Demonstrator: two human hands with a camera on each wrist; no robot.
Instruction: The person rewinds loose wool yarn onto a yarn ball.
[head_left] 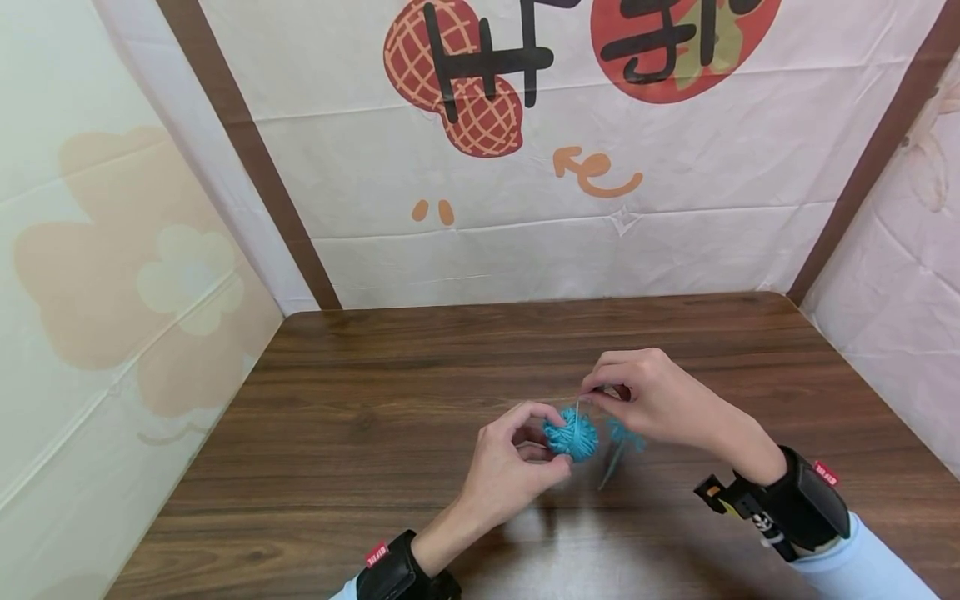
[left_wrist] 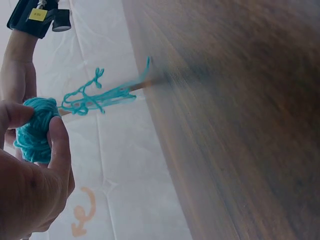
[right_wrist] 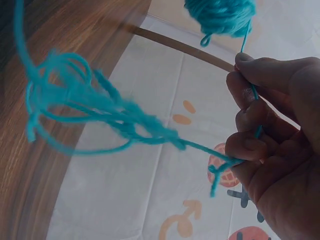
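Observation:
A small ball of turquoise yarn [head_left: 572,435] is held above the table by my left hand [head_left: 510,458], its thumb and fingers gripping the ball from the left side. My right hand [head_left: 651,395] pinches a strand of the same yarn [right_wrist: 243,44] between thumb and forefinger. That strand runs taut from the ball and passes through the curled fingers. Below the right palm dangles a loose, tangled bundle of yarn [right_wrist: 115,112], its loops and tail hanging free. In the left wrist view the tangle [left_wrist: 95,100] appears beyond the yarn ball [left_wrist: 39,131].
A dark wood-grain table [head_left: 360,467] lies beneath both hands. Behind it hangs a white printed cloth [head_left: 525,258] with brown bands, and pale cloths [head_left: 97,275] border the left and right sides. Black camera straps [head_left: 806,500] circle both wrists.

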